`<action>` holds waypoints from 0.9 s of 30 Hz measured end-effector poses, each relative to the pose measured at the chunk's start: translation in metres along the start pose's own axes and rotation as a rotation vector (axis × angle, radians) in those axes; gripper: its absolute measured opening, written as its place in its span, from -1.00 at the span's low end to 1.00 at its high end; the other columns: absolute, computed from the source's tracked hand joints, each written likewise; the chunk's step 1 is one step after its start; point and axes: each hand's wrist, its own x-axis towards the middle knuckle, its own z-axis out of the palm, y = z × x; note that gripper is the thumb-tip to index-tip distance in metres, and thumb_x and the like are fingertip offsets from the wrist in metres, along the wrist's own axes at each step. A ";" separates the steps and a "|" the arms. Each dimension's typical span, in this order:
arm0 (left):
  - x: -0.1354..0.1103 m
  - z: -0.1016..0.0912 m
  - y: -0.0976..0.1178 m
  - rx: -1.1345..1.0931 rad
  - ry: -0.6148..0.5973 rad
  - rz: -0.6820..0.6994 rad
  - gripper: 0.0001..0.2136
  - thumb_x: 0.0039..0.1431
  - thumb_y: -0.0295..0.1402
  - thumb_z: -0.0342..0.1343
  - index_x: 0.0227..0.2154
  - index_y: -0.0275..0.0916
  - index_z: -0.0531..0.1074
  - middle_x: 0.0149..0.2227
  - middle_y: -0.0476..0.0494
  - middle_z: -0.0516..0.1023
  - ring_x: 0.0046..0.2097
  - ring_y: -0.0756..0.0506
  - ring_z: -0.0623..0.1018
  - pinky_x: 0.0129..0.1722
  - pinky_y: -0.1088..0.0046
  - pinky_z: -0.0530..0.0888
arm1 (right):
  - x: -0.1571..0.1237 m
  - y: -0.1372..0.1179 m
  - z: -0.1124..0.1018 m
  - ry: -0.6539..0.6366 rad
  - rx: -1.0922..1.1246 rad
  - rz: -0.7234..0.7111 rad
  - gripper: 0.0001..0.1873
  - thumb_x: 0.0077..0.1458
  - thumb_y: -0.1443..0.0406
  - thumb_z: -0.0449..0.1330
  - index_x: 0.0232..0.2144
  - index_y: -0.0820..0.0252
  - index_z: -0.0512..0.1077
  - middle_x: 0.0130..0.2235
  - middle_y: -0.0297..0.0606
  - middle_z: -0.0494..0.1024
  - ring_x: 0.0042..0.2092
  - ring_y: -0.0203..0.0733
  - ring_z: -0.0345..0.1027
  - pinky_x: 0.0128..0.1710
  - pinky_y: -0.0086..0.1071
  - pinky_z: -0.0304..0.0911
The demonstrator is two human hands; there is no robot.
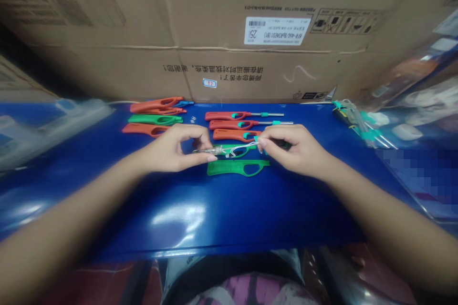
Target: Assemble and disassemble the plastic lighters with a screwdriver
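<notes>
Between the thumb and fingers of my left hand (179, 148) is a small clear lighter fuel tank (216, 150). White wires (240, 147) run from near it across to my right hand (286, 145), whose thumb and fingertips pinch them beside a small teal piece. Below the hands lies a green lighter handle shell (225, 167) with a finger loop. Another green shell (246, 151) sits just behind it, partly covered by the wires and hands. Several red lighters (223, 125) with metal tubes and teal triggers lie beyond, in a row.
Orange and green handle shells (152, 119) are stacked back left, near tiny metal bits (193, 119). A big cardboard box (214, 24) walls off the back of the blue table (229, 214). Metal tubes and teal parts (368, 128) lie at right. Clear plastic (46, 128) is on the left.
</notes>
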 end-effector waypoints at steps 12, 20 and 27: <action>0.003 0.011 -0.014 -0.180 0.149 -0.271 -0.73 0.14 -0.15 0.31 -0.39 -0.31 0.54 -0.46 -0.08 0.57 -0.45 0.02 0.52 -0.47 0.56 0.44 | 0.008 0.014 -0.023 0.178 0.045 0.246 -0.69 0.22 0.16 0.15 -0.50 0.16 0.48 -0.49 -0.33 0.46 -0.45 -0.30 0.24 -0.44 -0.40 0.13; 0.006 0.064 0.027 -0.796 0.265 -0.494 -0.77 0.07 -0.29 0.41 -0.29 -0.28 0.55 -0.28 -0.14 0.68 -0.26 -0.07 0.69 -0.20 0.40 0.66 | 0.002 -0.002 0.017 0.069 0.256 0.361 -0.64 0.30 0.12 0.06 -0.44 0.19 0.44 -0.57 -0.47 0.25 -0.54 -0.36 0.07 -0.50 -0.43 0.05; 0.003 0.083 0.034 -1.025 0.331 -0.635 -0.77 -0.02 -0.30 0.46 -0.31 -0.27 0.63 -0.26 -0.15 0.70 -0.25 -0.07 0.68 -0.15 0.42 0.65 | -0.014 -0.012 0.032 -0.083 -0.061 0.114 -0.72 0.26 0.10 0.19 -0.32 0.21 0.47 -0.36 -0.29 0.49 -0.34 -0.27 0.32 -0.33 -0.40 0.17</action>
